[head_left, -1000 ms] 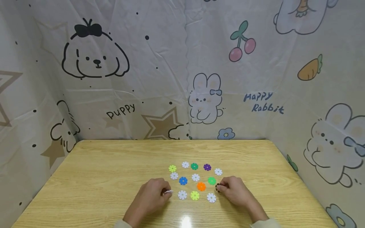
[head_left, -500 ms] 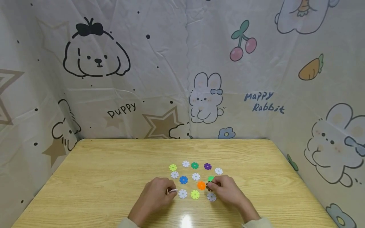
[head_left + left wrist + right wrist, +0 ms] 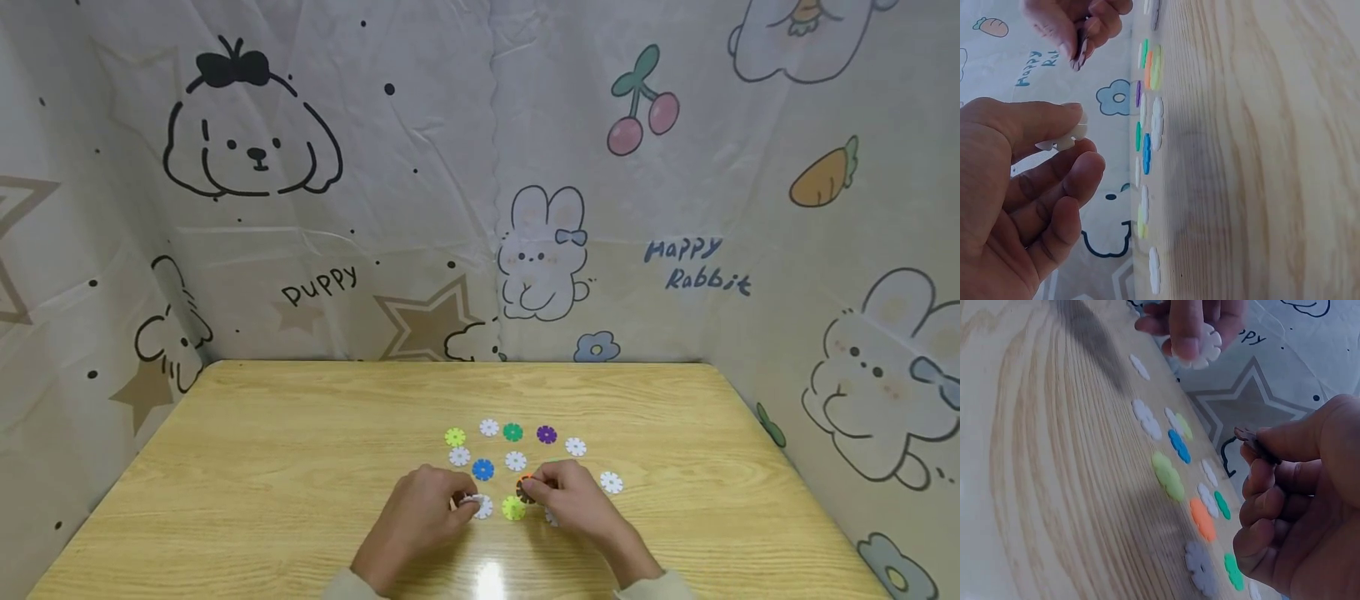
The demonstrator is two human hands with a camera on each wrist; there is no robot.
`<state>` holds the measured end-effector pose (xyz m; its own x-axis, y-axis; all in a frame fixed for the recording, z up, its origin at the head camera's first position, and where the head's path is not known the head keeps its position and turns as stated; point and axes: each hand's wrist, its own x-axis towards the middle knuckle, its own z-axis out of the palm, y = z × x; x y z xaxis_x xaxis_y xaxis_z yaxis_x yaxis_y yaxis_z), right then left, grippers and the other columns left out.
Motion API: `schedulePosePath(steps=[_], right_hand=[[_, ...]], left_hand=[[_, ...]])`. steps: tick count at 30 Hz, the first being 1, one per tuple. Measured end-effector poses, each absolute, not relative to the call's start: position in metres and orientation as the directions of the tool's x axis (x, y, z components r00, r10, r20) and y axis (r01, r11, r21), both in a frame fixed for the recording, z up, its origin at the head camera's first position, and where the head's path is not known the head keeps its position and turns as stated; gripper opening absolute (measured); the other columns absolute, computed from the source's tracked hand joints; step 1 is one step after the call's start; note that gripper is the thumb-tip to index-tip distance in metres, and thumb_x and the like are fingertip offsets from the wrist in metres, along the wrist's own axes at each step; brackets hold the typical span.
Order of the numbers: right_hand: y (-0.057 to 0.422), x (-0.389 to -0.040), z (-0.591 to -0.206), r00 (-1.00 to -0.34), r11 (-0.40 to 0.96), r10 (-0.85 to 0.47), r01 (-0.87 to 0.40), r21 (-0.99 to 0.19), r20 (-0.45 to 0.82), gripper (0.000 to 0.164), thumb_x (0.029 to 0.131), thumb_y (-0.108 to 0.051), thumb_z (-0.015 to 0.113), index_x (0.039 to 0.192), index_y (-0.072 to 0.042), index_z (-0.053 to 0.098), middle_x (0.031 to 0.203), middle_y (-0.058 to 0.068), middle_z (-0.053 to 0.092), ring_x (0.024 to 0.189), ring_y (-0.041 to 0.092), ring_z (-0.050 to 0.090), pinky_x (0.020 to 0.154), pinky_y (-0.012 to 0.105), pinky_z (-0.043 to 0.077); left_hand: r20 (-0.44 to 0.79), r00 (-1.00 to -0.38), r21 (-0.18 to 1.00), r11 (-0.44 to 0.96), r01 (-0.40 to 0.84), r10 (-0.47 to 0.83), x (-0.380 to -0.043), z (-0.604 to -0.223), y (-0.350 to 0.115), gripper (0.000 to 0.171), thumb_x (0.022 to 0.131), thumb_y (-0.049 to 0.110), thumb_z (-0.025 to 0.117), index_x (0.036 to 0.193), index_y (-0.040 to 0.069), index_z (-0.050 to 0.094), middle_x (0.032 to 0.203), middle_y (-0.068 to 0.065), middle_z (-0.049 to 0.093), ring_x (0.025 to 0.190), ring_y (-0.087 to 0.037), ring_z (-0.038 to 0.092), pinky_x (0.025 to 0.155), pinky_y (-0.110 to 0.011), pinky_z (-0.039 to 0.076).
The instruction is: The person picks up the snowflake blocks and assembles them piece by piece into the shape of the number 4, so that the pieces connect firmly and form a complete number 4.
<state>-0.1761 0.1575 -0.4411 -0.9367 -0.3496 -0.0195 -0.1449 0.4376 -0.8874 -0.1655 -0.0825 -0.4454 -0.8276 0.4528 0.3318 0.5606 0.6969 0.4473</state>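
Note:
My left hand (image 3: 420,510) pinches a white notched plastic disc (image 3: 1063,139) between thumb and fingers, above the table. A dark brown notched disc (image 3: 1257,445) is pinched by my right hand (image 3: 576,500). The two hands face each other, the discs apart with a gap between them. Below lie a yellow-green disc (image 3: 513,508) and a white disc (image 3: 483,507), the white one partly covered by the left hand. In the head view my right hand mostly hides an orange disc (image 3: 1202,519) and a green disc (image 3: 1233,570).
Several loose discs lie flat behind the hands, among them a blue disc (image 3: 483,470), a purple disc (image 3: 547,434) and a dark green disc (image 3: 513,432). One white disc (image 3: 611,482) lies right of the right hand. A printed cloth (image 3: 420,167) stands round the wooden table (image 3: 262,450).
Both hands have come closer together, the right moving left with the brown disc and the left moving right with the white disc. A white disc at the right has come into sight.

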Motion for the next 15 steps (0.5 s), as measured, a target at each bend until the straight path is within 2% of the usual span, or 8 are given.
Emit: schedulePosePath(steps=[7,15], right_hand=[[0.146,-0.175,-0.438,-0.911,0.406,-0.413,-0.164,-0.899,-0.020,0.021,0.098,-0.014,0.062,0.081,-0.002,0.068,0.087,0.003,0.068,0.067,0.013,0.048,0.058,0.024,0.039],[0.136,-0.176,-0.438,-0.877,0.369,-0.480,-0.176,-0.913,-0.025,0.023,0.099,-0.014,0.062,0.081,0.000,0.068,0.085,0.004,0.067,0.060,0.009,0.041,0.052,0.023,0.035]], left_hand=[[0.342,-0.818,0.443,0.689,0.574,0.462,-0.166,-0.445,-0.079,0.004,0.085,0.021,0.079,0.082,0.020,0.077,0.071,0.017,0.064,0.063,0.003,0.054,0.057,-0.022,0.046],[0.347,-0.818,0.436,0.693,0.574,0.459,-0.166,-0.445,-0.078,0.004,0.085,0.023,0.079,0.084,0.020,0.078,0.069,0.016,0.064,0.061,0.003,0.053,0.053,-0.021,0.043]])
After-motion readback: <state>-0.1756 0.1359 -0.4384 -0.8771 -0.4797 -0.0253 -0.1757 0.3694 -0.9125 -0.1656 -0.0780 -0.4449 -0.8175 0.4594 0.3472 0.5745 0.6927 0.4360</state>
